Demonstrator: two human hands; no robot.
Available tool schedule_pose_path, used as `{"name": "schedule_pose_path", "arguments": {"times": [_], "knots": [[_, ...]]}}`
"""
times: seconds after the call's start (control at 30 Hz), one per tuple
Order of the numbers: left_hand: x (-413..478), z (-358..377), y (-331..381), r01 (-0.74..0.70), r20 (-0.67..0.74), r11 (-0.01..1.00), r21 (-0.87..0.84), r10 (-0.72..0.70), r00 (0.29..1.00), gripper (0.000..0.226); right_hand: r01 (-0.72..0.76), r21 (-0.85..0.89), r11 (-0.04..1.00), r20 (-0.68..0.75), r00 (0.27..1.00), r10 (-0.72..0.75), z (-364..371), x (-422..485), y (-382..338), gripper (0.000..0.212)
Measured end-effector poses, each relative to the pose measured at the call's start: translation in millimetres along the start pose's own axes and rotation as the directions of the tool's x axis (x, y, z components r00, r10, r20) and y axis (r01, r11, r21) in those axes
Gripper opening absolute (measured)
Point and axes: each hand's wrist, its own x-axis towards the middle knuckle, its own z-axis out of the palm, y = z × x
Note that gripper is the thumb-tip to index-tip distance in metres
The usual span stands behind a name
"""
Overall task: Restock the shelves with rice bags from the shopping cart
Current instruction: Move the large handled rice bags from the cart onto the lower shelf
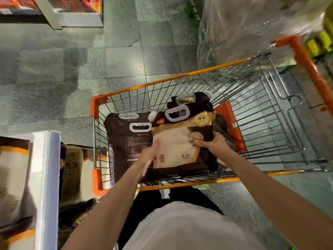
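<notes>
As right hand (pixel 214 146) grips its edge, rice bag (pixel 175 148) lies leftward.

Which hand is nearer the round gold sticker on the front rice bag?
Right. The right hand grips the rice bag just below the gold sticker; the left hand touches its left edge.

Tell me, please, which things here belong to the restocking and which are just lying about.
Job: front bag, gripped by right hand, touched by left hand; left bag; rear bag; cart; shelf.
Lying about: red packs; wrapped stack.
</notes>
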Motion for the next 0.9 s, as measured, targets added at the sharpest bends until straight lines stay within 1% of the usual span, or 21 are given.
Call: {"name": "schedule_pose_path", "arguments": {"times": [0.07,0.13,0.2,0.27,0.33,0.37,0.47,0.5,0.57,0.63,0.73,0.77,0.83,0.9], "knots": [[-4,-1,-1,-0.009,0.054,0.992,-0.122,0.016,0.998,0.057,0.018,-0.008,1.0,-0.01,1.0,-0.018,0,-7,-1,0.046],[-7,3,0,-0.038,0.091,0.985,-0.166,0.053,0.994,0.051,0.039,-0.031,0.999,-0.01,0.999,-0.039,-6,-14,-1,0.044],[-8,13,-1,-0.074,0.119,0.988,-0.134,0.09,0.989,0.049,0.045,-0.053,0.998,-0.004,0.999,-0.045,-17,-19,-3,0.043],[-6,23,-3,-0.08,0.139,0.995,-0.052,0.087,0.987,0.053,0.04,-0.051,0.998,0.011,0.999,-0.039,-31,-19,0,0.044],[-5,31,-2,-0.08,0.119,0.996,0.033,0.076,0.99,0.057,0.01,-0.034,0.999,0.017,1.0,-0.009,-45,-16,7,0.047],[-4,33,-2,-0.08,0.111,0.996,0.05,0.074,0.991,0.057,-0.008,-0.027,1.0,0.014,1.0,0.008,-50,-13,9,0.047],[-3,34,3,-0.076,0.112,0.996,0.054,0.069,0.991,0.047,-0.059,-0.018,0.998,0.027,0.998,0.06,-64,-1,15,0.05],[-2,34,5,-0.066,0.121,0.997,0.051,0.059,0.991,0.045,-0.076,-0.017,0.997,0.04,0.996,0.077,-68,2,18,0.05],[-2,38,8,-0.017,0.151,1.0,-0.017,0.019,0.988,0.045,-0.132,0.006,0.991,0.076,0.988,0.131,-77,9,25,0.051],[-7,42,12,0.061,0.199,0.994,-0.093,-0.041,0.979,0.051,-0.178,0.026,0.984,0.096,0.98,0.175,-84,13,32,0.051],[-9,50,20,0.161,0.228,0.978,-0.135,-0.128,0.965,0.064,-0.217,0.03,0.976,0.121,0.97,0.212,-92,23,40,0.037],[-10,51,23,0.178,0.23,0.971,-0.157,-0.14,0.963,0.064,-0.228,0.036,0.973,0.118,0.968,0.223,-92,25,42,0.034],[-9,58,27,0.176,0.223,0.963,-0.206,-0.129,0.966,0.049,-0.274,0.046,0.961,0.118,0.956,0.267,-95,34,46,0.036],[-6,62,27,0.168,0.179,0.96,-0.226,-0.128,0.975,0.037,-0.308,0.041,0.95,0.145,0.943,0.3,-96,38,46,0.053]]}}
